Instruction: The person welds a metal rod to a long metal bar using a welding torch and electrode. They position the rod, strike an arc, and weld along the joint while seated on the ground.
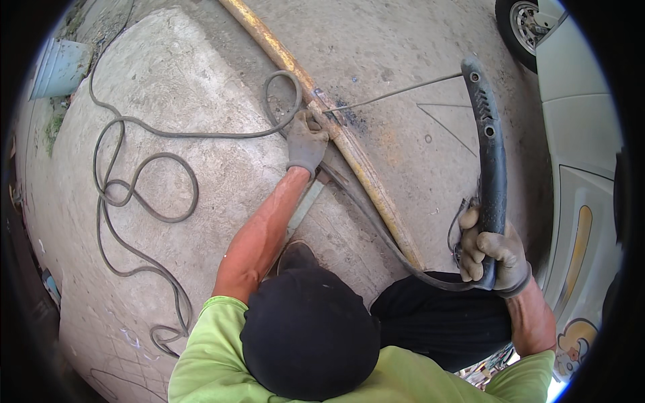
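In my right hand [494, 252], gloved, is the lower end of a black welding electrode holder [492, 171], fingers wrapped round its handle. A thin welding rod [403, 91] runs left from the holder's top to a dark, rough joint on a long yellow, rusty pipe [376, 188]. Beside that joint my left hand [308, 142], also gloved, is closed with its curled fingers against the pipe; what lies inside them is hidden. A flat metal strip [306, 207] shows below the left wrist. From the holder's base, a thick dark cable [376, 228] passes under the pipe's near end.
Looped grey cable [181, 135] lies over the concrete slab [178, 74] on the left. A pale blue bucket [60, 67] is at the far left. A white vehicle [581, 121] stands along the right, and a wheel [524, 30] shows at the far right.
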Motion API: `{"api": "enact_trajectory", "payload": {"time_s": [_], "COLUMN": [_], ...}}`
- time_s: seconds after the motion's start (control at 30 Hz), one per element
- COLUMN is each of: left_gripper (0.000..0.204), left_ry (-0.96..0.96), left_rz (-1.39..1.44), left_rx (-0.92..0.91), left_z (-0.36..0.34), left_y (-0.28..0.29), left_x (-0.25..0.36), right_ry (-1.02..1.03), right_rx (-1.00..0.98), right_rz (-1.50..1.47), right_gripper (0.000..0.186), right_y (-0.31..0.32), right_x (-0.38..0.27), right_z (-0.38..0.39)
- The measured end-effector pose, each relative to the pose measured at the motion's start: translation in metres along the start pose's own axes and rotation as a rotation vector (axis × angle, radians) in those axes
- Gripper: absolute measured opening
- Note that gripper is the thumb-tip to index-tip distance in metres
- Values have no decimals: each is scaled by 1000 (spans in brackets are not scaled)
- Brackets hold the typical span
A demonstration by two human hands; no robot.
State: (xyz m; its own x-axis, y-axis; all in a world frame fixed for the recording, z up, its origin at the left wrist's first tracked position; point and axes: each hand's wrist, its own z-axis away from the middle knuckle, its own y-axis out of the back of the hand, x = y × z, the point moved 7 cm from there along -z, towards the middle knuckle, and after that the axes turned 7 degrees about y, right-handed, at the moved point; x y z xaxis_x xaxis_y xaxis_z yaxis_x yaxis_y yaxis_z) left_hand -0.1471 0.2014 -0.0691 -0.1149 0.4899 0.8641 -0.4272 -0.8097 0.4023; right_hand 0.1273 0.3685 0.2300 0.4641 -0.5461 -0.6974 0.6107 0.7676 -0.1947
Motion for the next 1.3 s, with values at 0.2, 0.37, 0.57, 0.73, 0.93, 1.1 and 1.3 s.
{"api": "enact_trajectory", "payload": {"time_s": [0.2,0.37,0.57,0.73,0.93,1.1,1.3], "left_gripper": [51,49,48,49,50,54,55], "left_ry": [36,1,-14,5,12,43,-93], "left_rz": [1,28,43,80,68,65,-91], "left_rx": [-24,-11,-16,-28,-31,-78,24], "left_z": [-4,-2,-6,-5,-7,-6,-6], "left_y": [-3,-4,-7,-7,-8,-7,-5], "left_x": [-7,-5,-11,-11,-16,-12,-11], "right_ry": [-6,-50,-14,27,71,-179,74], "right_rx": [19,13,-35,-70,107,90,74], "right_rz": [29,369,586,763,285,-742,-239], "right_gripper": [40,41,38,43,42,37,38], "right_y": [1,-7,-10,-12,1,34,39], "right_x": [-1,-8,-12,-26,-26,-2,-7], "right_z": [-1,0,0,-11,-27,-38,-26]}}
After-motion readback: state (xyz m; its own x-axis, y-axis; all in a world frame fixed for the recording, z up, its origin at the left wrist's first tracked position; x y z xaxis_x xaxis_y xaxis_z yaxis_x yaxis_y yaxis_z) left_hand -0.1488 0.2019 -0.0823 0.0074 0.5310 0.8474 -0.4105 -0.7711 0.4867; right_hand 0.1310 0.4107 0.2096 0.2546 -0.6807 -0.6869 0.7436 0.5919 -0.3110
